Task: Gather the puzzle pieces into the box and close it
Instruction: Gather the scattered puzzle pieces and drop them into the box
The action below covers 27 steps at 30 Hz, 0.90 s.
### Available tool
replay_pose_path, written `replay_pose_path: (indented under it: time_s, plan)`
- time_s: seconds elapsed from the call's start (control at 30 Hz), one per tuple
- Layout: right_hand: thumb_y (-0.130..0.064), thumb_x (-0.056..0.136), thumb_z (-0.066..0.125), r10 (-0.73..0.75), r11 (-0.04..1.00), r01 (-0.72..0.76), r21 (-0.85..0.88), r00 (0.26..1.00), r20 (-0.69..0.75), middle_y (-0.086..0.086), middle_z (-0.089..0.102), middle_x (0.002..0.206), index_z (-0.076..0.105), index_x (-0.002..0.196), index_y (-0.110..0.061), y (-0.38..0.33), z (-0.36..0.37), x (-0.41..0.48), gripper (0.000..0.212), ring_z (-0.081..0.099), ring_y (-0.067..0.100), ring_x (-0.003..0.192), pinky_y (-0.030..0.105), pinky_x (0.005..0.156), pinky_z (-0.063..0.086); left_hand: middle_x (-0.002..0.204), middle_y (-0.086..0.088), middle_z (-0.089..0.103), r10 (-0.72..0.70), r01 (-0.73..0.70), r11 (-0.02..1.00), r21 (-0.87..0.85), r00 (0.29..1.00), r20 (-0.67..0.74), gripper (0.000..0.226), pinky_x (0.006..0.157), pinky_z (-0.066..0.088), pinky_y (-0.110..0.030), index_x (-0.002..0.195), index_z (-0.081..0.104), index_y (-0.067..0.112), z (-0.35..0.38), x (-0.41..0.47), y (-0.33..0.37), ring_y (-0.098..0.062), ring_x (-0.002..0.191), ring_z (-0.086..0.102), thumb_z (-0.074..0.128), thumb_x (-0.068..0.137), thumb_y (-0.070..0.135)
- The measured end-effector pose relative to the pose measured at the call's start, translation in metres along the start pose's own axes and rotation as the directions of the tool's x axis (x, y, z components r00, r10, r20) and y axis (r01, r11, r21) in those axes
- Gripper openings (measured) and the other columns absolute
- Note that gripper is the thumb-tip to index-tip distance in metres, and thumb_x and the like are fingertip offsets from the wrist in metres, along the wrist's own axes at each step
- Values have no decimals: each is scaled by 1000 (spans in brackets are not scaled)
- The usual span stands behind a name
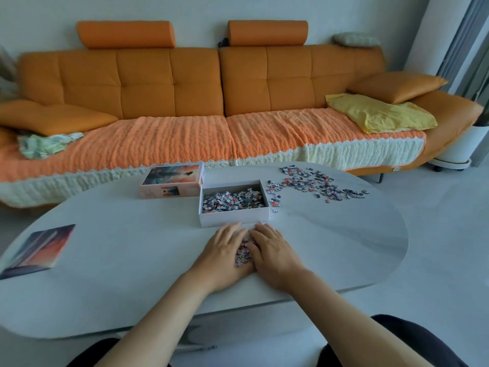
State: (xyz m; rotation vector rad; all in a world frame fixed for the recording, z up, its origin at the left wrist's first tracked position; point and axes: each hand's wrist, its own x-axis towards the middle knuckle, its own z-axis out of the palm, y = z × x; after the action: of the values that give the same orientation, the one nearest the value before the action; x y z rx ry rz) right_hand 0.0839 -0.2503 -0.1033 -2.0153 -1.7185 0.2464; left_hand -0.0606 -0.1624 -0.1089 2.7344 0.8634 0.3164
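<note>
1. Both hands lie flat on the worktop [105, 260], the left hand [225, 250] and right hand [272, 250] side by side, cupping a small heap of puzzle pieces [244, 254] between the palms, not gripping it.
2. To do this well, I judge the palms should press inward and keep low, so no piece slips out underneath before the lift.
3. The open box [234, 202], partly filled, sits just past the fingertips at 12 o'clock.
4. More loose pieces [315, 185] lie scattered at 1 o'clock, right of the box.
5. The lid [173, 181] rests at 11 o'clock.
</note>
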Motion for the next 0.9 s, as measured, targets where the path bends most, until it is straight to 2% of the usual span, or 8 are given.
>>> replay_pose_path:
  time_s: [0.07, 0.17, 0.33, 0.43, 0.53, 0.67, 0.77, 0.9]
  plan:
    - [-37, 99, 32, -21, 1000, 21, 9, 1000, 13, 8, 46, 144, 53, 134, -14, -10, 8, 6, 47, 30, 25, 141, 36, 118, 20, 160, 1, 20, -9, 10, 997, -73, 1000, 19, 100, 120, 9, -26, 152, 23, 19, -3, -5, -8, -15, 148, 11, 28, 71, 75]
    - [-42, 96, 26, -22, 998, 22, 63, 1000, 0, 6, 53, 134, 58, 127, -17, -18, 17, 14, 51, 40, 24, 131, 38, 113, 30, 155, 3, 30, -8, 4, 985, -171, 1000, -18, 85, 115, 12, -17, 150, 29, 16, -14, -11, -19, -10, 143, 23, 54, 82, 60]
    - [-29, 97, 45, -21, 987, 37, 155, 995, -102, -3, 59, 122, 69, 116, -23, -23, 12, 31, 30, 52, 18, 114, 37, 102, 40, 130, 5, 49, -13, -22, 992, -123, 962, -274, 56, 105, 37, -38, 134, 51, 18, -33, -9, -36, -15, 123, 39, 48, 85, 46]
    - [-18, 95, 52, -57, 982, 96, 162, 972, -230, -4, 63, 117, 73, 107, -20, -19, 1, 40, 25, 55, 14, 110, 34, 96, 46, 138, 0, 36, -134, 127, 991, -43, 932, -338, 53, 109, 33, -41, 138, 45, 21, -39, -1, -39, -22, 131, 28, 57, 89, 35]
    - [-20, 93, 51, -97, 994, 105, 10, 950, -298, -2, 61, 126, 70, 116, -22, -9, -8, 48, 29, 49, 21, 119, 40, 102, 40, 150, 0, 19, -263, 241, 962, -125, 944, -200, 61, 114, 26, -40, 149, 29, 22, -36, 5, -40, -20, 142, 10, 52, 94, 38]
    - [-25, 99, 46, -80, 996, 75, -41, 990, -112, -3, 40, 151, 48, 142, -26, 3, -15, 58, 43, 28, 20, 143, 41, 118, 20, 159, 13, -1, -258, 239, 947, -216, 964, -64, 74, 116, 20, -41, 155, 7, 25, -32, 14, -42, -10, 146, -4, 48, 97, 43]
    - [-26, 101, 45, -79, 997, 79, -5, 997, -25, -6, 25, 158, 36, 149, -25, 7, -19, 58, 49, 12, 13, 148, 34, 121, 10, 160, 18, -13, -246, 236, 949, -211, 969, -23, 78, 118, 15, -42, 155, -2, 30, -33, 19, -48, -8, 148, -8, 46, 96, 49]
    - [-22, 97, 51, -140, 990, 138, -26, 981, -131, -4, 44, 148, 53, 137, -25, 9, -25, 47, 40, 36, 18, 138, 42, 114, 32, 161, 6, 1, -208, 210, 978, -9, 961, -184, 74, 119, 12, -43, 154, 13, 27, -36, 14, -49, -17, 148, 0, 44, 94, 55]
